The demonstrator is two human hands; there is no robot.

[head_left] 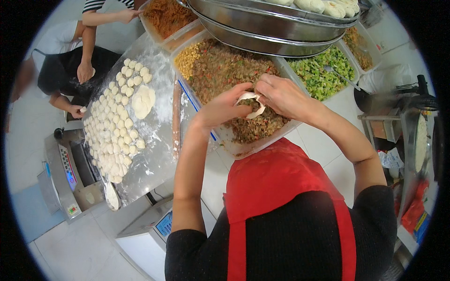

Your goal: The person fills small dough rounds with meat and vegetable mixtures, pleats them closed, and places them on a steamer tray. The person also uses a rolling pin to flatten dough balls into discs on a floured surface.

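Note:
Between my two hands a round dough wrapper [259, 111] is cupped around a portion of chopped filling [250, 103]. My left hand [226, 107] holds its left side, the thumb lying over the filling. At the opposite rim, the fingers of my right hand [277, 95] pinch the dough edge. Both hands are above a plastic tub [242, 152] of minced filling [225, 70], with yellow kernels at its far left corner. To the left, many small dough pieces [112, 123] and a stack of flattened wrappers [143, 102] lie on a floured metal table [156, 140], beside a wooden rolling pin [176, 119].
Stacked metal steamer trays [274, 31] holding buns stand beyond the filling tub. Tubs of chopped greens [323, 70] and shredded orange filling [168, 17] flank them. Co-workers' hands [85, 71] are at the table's far left. A machine [66, 175] stands by the table; shelving is at right.

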